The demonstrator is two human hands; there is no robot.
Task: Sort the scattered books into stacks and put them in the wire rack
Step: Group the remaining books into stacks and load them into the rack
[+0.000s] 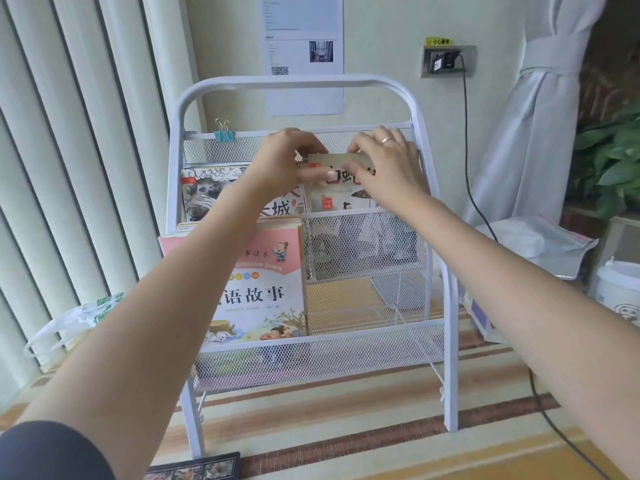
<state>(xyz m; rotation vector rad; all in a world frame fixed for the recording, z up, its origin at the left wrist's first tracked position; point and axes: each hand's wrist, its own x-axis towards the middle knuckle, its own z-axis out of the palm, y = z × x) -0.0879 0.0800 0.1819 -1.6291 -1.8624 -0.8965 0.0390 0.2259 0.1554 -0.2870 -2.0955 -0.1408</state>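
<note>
Head view: the white wire rack [420, 140] stands against the far wall, and most of the sorting looks done. Both hands are up at its top tier. The left hand [282, 161] and the right hand [388, 168] each pinch the upper edge of a pale picture book [341, 188] that sits upright in the right half of that tier, its lower part already behind the mesh front. The left thumb lies flat across the cover with the fingers curled behind; the right thumb and fingers are clamped on the top right corner. I judge this book is being seated or squared up, not lifted out.

To its left in the same tier stands a grey-and-white book [204, 195], partly hidden by the left forearm. In the tier below, on the left, a thick stack fronted by a pink storybook [263, 296] stands upright. The right half of that lower tier shows only mesh and floor behind it, so it seems empty. The bottom tier holds something dark, too dim behind the mesh to name.

What is left: one dark-covered book [197, 469] lies on the striped floor at the near edge, apart from the rack. Whether other books remain out of frame cannot be told. A blue binder clip [223, 133] is fixed on the top rail, left of the hands
</note>
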